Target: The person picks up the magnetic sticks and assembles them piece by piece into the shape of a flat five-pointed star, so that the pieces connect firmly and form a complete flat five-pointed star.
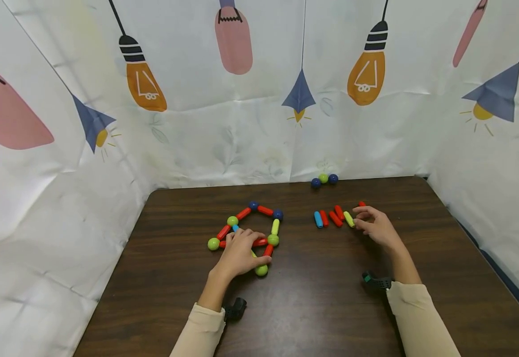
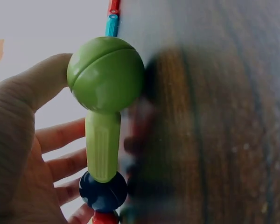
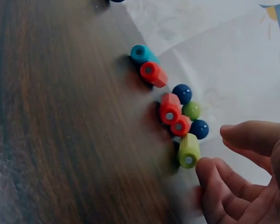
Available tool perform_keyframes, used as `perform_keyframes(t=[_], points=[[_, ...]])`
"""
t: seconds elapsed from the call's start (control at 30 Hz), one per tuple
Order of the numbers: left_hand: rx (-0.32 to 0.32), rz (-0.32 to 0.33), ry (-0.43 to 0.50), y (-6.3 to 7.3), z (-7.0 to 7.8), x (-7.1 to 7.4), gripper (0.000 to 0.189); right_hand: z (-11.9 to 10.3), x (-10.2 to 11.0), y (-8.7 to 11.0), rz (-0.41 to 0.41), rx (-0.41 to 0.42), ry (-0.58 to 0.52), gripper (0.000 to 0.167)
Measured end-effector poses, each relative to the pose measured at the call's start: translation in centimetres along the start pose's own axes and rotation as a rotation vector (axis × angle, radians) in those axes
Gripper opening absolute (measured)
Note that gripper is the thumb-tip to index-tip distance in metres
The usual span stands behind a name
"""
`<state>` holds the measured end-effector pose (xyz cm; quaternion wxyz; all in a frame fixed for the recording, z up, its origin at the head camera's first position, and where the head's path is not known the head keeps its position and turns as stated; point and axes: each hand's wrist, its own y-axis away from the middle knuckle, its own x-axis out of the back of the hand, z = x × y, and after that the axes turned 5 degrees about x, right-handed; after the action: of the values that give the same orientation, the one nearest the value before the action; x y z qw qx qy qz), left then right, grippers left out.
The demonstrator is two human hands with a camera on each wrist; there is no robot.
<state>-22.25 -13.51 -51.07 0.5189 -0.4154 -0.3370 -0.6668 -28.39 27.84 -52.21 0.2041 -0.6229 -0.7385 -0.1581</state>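
A flat figure of magnetic rods and balls lies on the table, with red rods (image 1: 243,213), a yellow-green rod (image 1: 275,227), green balls (image 1: 213,243) and dark blue balls (image 1: 253,205). My left hand (image 1: 240,252) spreads over its lower part, hiding some rods; the thumb touches near the nearest green ball (image 2: 106,74). A blue rod (image 1: 235,228) shows partly beyond the fingers. On the right, my right hand (image 1: 378,229) has a fingertip at a loose yellow-green rod (image 3: 189,151), while the thumb stands apart from it.
Loose red rods (image 1: 335,218) and a blue rod (image 1: 318,219) lie left of the right hand; another red rod (image 1: 362,204) is just beyond it. Two dark blue balls and a green ball (image 1: 323,178) sit at the back edge of the brown table (image 1: 313,307). A printed curtain (image 1: 259,134) hangs behind.
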Motion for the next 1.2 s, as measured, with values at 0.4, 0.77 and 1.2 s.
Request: perform_keyframes(t=[0.4,0.77,1.2], points=[[-0.062,-0.100,0.148,0.2,-1.2,0.6,0.056,-0.2,-0.2,-1.6,-0.061,-0.052,0.191,0.043],[-0.063,-0.125,0.170,0.0,-1.7,0.8,0.055,0.0,-0.2,-2.1,-0.088,-0.101,0.215,0.041],[-0.088,-0.117,0.192,-0.1,-1.9,0.7,0.055,-1.7,-0.4,0.1,-0.116,0.125,0.045,0.038]])
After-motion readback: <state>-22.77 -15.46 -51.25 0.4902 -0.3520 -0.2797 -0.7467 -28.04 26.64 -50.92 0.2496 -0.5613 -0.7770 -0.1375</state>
